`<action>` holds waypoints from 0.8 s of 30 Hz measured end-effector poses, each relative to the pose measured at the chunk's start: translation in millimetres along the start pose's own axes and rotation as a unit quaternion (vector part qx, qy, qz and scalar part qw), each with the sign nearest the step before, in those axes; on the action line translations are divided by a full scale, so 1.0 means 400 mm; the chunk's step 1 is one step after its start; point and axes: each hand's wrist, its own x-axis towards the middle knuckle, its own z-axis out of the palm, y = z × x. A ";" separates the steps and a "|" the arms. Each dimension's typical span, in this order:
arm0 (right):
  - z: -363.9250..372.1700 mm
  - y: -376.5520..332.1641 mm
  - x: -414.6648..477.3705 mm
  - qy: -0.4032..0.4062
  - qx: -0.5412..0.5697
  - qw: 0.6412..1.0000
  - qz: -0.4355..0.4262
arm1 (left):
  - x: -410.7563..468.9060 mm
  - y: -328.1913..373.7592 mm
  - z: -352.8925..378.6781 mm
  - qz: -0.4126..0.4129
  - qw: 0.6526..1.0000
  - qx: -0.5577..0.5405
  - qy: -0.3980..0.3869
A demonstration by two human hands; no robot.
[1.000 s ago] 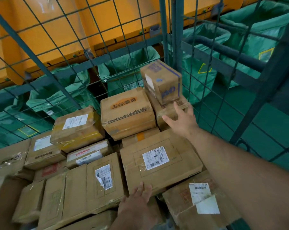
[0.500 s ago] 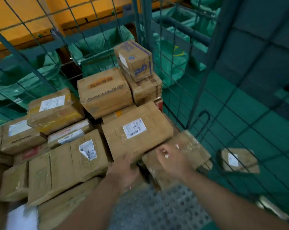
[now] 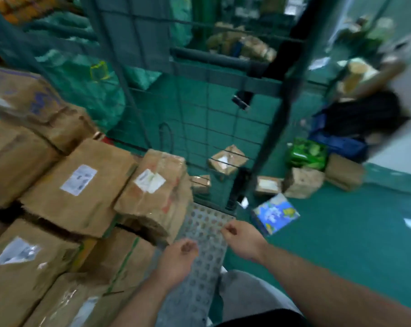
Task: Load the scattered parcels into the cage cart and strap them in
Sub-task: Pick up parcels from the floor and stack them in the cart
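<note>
Parcels (image 3: 77, 182) lay stacked inside the cart (image 3: 223, 79), filling the view from 7 to 10 o'clock. They were brown cartons with white labels. A tilted carton (image 3: 157, 192) sat at the stack's edge, touching its neighbour. The mesh (image 3: 199, 128) rose at 12 o'clock, and the studded grey floor (image 3: 206, 230) showed bare at 6 o'clock.

The left hand (image 3: 178, 258) hovered over that floor just beside the stack, its fingers loosely curled and holding nothing. The right hand (image 3: 243, 240) hung near it, at its 2 o'clock, over the floor's edge, and was likewise loosely curled and empty.

Loose parcels lay on the green ground at 3 o'clock. A blue box (image 3: 275, 213) was nearest the right hand, with brown boxes (image 3: 302, 182) beyond it and a green pack (image 3: 308, 154) behind them. A further box (image 3: 226, 159) showed through the mesh. Motion blur made the labels unreadable.
</note>
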 end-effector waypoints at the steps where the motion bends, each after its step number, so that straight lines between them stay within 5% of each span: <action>1: 0.000 0.043 -0.043 0.021 0.024 0.999 0.026 | -0.004 0.004 0.027 0.002 1.000 0.001 -0.013; 9: -0.031 0.343 -0.328 0.131 0.180 0.959 0.175 | -0.063 0.110 0.264 0.045 0.989 0.082 -0.117; 24: -0.340 0.859 -0.536 0.239 0.352 0.879 0.214 | -0.013 0.439 0.799 0.069 0.960 0.201 -0.182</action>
